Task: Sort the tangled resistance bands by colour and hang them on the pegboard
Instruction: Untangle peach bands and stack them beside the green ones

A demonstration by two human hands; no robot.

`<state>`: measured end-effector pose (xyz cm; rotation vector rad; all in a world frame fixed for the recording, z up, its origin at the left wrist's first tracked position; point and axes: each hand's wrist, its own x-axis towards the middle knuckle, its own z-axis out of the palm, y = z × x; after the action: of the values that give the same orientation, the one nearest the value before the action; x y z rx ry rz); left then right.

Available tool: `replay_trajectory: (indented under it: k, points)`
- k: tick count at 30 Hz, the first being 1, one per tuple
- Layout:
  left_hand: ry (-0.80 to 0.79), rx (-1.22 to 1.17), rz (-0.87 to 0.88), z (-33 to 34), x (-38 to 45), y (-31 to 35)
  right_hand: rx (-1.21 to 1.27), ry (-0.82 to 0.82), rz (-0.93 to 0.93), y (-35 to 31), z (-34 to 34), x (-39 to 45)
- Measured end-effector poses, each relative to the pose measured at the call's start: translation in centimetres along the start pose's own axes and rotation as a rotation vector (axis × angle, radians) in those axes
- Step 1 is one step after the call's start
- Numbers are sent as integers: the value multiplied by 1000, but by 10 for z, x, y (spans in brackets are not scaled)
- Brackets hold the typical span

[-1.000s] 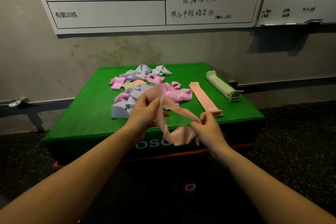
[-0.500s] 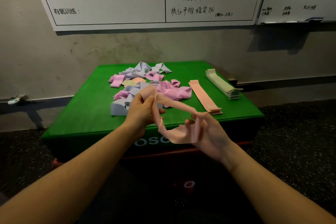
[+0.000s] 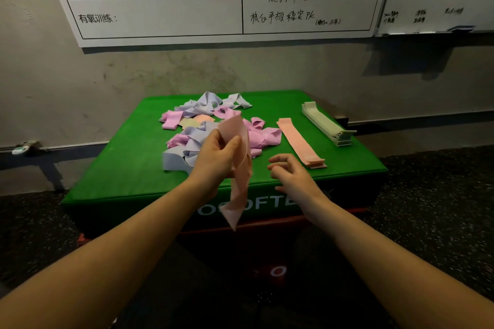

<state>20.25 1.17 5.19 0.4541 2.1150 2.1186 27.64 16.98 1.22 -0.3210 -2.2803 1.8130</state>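
On the green tabletop (image 3: pixel 128 168) the tangled bands (image 3: pixel 213 128) lie. The left hand (image 3: pixel 216 160) pinches a peach band (image 3: pixel 239 181), hanging lengthwise; the nearer right hand (image 3: pixel 292 176), loosely spread, hovers just right, below the peach stack (image 3: pixel 300 141).

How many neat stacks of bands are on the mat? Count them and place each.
2. A peach stack lies right of the tangled pile; a pale green stack lies further right, by the right edge of the mat. The pile may hide more.
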Motion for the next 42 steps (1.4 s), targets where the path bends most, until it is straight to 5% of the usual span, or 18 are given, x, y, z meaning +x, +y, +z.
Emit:
replay_trajectory:
  k: [4, 10, 20, 28, 32, 37, 42]
  points:
    - [-40, 55, 49, 3, -3, -3, 116, -72, -51, -22, 8, -2]
    - [-73, 84, 102, 1, -2, -5, -21, -46, -165, -33, 17, 6]
    - [-92, 21, 76, 10, -7, -12, 121, -35, -2, -31, 22, 17]
    - [27, -153, 43, 22, -9, -3, 78, 51, -272, -6, 24, 6]
    - [27, -156, 12, 20, -4, 0, 315, 129, -265, 4, 13, 3]
    - [107, -309, -63, 21, 3, 2, 311, -202, 150, 33, 14, 6]
    - [195, -238, 12, 22, 7, 0, 708, -594, 241, 27, 8, -6]
